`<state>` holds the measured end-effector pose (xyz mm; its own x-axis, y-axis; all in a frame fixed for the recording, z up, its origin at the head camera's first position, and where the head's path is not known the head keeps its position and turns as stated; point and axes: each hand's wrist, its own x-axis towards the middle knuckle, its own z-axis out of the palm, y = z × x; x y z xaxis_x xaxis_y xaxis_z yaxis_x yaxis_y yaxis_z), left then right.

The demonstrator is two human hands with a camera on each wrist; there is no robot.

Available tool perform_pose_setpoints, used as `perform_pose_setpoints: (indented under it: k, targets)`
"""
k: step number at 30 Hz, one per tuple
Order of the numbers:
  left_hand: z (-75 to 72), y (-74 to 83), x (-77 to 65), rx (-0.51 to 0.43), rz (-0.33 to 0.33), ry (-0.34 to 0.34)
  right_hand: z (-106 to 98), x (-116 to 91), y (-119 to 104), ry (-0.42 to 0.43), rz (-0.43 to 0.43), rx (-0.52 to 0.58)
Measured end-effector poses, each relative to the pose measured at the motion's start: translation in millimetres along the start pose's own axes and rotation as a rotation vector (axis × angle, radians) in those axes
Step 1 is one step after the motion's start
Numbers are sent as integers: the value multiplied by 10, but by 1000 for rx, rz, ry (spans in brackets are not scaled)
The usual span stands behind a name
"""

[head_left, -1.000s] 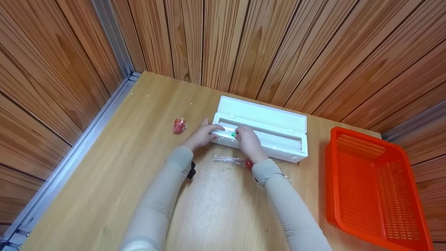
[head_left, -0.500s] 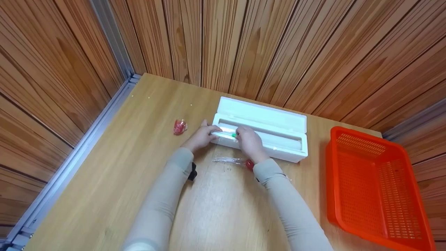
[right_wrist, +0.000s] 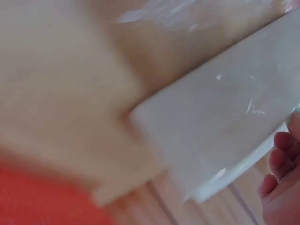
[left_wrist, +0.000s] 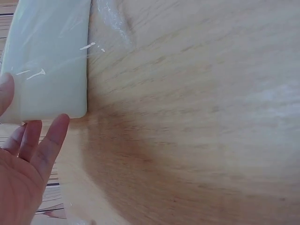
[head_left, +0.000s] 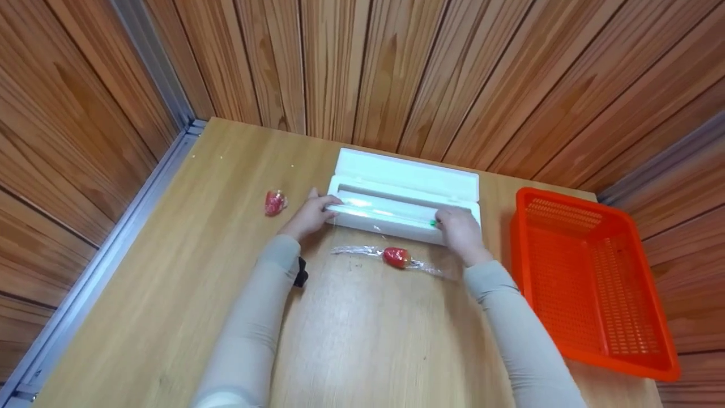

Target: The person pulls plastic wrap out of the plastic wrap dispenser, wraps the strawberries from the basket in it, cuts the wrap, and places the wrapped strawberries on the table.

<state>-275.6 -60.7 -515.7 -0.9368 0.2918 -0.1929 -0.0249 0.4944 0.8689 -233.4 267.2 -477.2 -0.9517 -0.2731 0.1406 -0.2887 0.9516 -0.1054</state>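
Note:
A long white cling film dispenser box [head_left: 391, 228] lies across the table with its lid [head_left: 408, 165] raised and a film roll [head_left: 391, 206] inside. My left hand [head_left: 308, 216] grips its left end, thumb above and fingers against the end, as the left wrist view shows on the box [left_wrist: 51, 61]. Near the right end, my right hand [head_left: 461, 233] pinches a small green slider [head_left: 434, 223] on the front edge. Clear film covers the front wall. Before the box lies a red and yellow item [head_left: 396, 257] on a strip of clear film; its kind is unclear.
A red item in clear wrap [head_left: 274, 203] lies left of the box. An orange plastic basket [head_left: 595, 294] stands at the right of the table. Wood-panelled walls [head_left: 340, 68] rise behind and at both sides.
My right hand has slid the green slider rightward along the box's front edge, uncovering the red and yellow item. My left hand stays on the left end. The head view has shifted slightly.

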Motion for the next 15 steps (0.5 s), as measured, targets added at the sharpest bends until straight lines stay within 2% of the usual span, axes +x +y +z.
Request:
perform_pose_setpoints:
  k: [3,6,11,15]
  targets:
    - [-6,-9,4,-3,-8,5,-92,-56,132,-45,-50,-103]
    - [10,1,5,-19,-13,-14,-187,-123,230,-126,-64,-173]
    - [24,26,22,-15,20,2,-321,-243,385,-182,11,-247]
    - [31,38,48,11,65,34,-378,-285,430,-225,57,-247]
